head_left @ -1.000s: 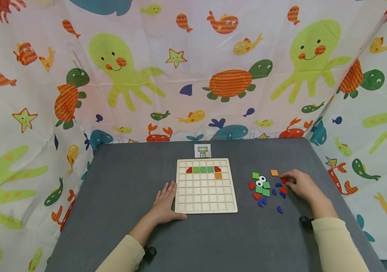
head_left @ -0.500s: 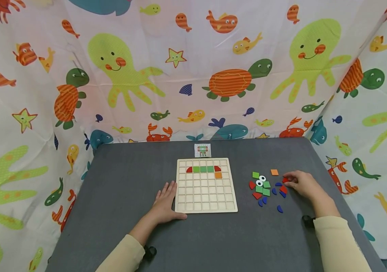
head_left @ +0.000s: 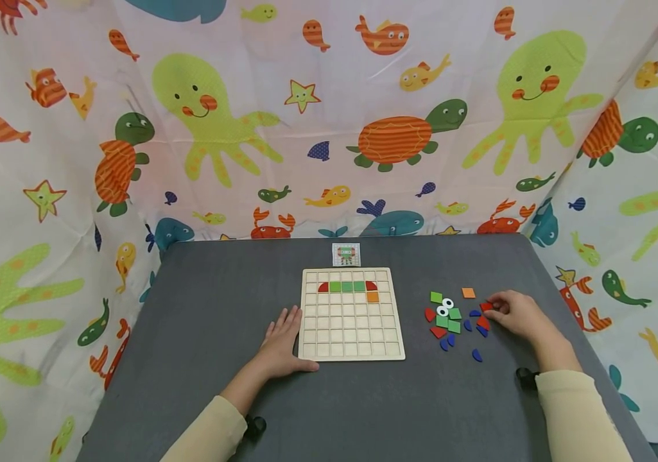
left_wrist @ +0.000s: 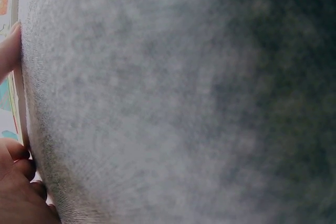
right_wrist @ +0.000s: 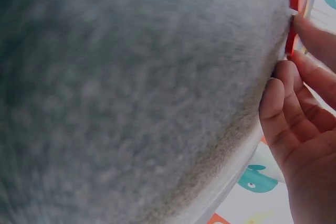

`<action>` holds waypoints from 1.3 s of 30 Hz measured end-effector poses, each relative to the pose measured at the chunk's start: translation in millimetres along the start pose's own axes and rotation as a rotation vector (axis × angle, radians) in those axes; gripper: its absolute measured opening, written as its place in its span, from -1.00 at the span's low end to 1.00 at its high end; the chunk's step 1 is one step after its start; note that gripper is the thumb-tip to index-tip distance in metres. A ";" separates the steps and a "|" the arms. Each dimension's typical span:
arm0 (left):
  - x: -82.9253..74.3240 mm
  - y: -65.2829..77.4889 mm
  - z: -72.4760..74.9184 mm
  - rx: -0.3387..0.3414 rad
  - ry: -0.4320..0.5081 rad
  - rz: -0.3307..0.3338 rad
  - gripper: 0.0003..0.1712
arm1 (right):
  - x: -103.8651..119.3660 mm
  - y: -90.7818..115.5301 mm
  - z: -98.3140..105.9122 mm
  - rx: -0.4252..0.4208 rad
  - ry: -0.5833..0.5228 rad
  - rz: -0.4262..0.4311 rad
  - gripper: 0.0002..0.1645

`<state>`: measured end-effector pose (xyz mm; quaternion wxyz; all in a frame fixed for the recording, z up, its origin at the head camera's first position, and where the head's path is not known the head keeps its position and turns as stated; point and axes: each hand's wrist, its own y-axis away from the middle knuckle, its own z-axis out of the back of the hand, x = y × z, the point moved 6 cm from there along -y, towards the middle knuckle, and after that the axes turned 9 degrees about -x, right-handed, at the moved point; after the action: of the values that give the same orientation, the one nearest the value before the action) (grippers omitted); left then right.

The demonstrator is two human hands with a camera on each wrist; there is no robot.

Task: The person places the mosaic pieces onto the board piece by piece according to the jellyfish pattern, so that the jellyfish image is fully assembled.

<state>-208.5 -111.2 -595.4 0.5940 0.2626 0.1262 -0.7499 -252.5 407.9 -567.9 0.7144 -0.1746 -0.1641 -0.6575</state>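
A pale wooden grid board (head_left: pixel 352 328) lies mid-table, bearing a row of green squares (head_left: pixel 347 286) between two rounded red pieces, with an orange square (head_left: pixel 372 297) below the right one. My left hand (head_left: pixel 279 346) rests spread at the board's lower left corner, fingers along its left side and thumb by the front edge. On the right, my right hand (head_left: pixel 519 317) pinches a small red piece (head_left: pixel 486 307) between thumb and index finger, low at the tabletop. In the right wrist view that red piece (right_wrist: pixel 290 38) shows at the fingertips; its full shape is hidden.
Loose pieces lie left of my right hand: green squares (head_left: pixel 454 326), blue curved pieces (head_left: pixel 477 355), red pieces (head_left: pixel 438 332), white rings (head_left: pixel 447 303) and an orange square (head_left: pixel 468 292). A small picture card (head_left: pixel 346 255) lies behind the board. A sea-animal curtain (head_left: pixel 317 128) hangs beyond the grey table (head_left: pixel 207 308).
My right hand has shifted slightly right, and the red piece at its fingertips has moved a little with it. My left hand stays at the board.
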 end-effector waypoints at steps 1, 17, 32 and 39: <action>-0.3 0.0 0.4 -0.002 0.003 -0.002 0.51 | 0.8 -0.1 -0.3 -0.002 0.004 0.005 -0.51; 0.2 0.0 -1.1 -0.001 0.004 -0.001 0.52 | 4.3 1.7 -1.4 -0.056 0.003 0.079 -0.67; -0.1 -0.1 -0.2 -0.008 0.010 0.003 0.52 | 8.9 -0.4 -5.9 -0.057 0.056 0.069 -0.67; 0.0 -1.0 0.2 -0.007 0.004 0.007 0.52 | 9.8 1.2 -1.6 -0.087 0.055 0.061 -0.67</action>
<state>-209.6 -111.0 -595.3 0.5973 0.2626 0.1289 -0.7467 -250.6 398.5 -564.8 0.7300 -0.1923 -0.1105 -0.6464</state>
